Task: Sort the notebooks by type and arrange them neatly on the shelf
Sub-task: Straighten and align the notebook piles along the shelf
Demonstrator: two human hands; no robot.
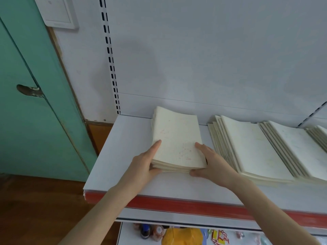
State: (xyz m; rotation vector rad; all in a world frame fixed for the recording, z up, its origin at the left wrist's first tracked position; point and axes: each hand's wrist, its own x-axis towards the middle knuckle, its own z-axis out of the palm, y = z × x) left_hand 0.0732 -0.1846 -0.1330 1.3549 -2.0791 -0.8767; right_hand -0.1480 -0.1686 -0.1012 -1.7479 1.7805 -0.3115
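A thin stack of cream paper-covered notebooks (177, 140) is held on the white metal shelf (113, 156), left of the fanned rows of similar cream notebooks (251, 149). Its near corners are gripped by the left hand (145, 163) and right hand (210, 161), thumbs under the near edge and fingers laid on top. Its long axis runs away from the person, toward the back panel; both hands are judged equally near, so squaring could be done from either side.

Your feed's evenly lit, soft diffuse light, moderately bright. Faint round shadow on the back panel (141, 68). Wide-angle bends the slotted upright (111, 59) and the door (26, 129) edge. Your right-side notebook stacks (256, 147) look soft and smeared
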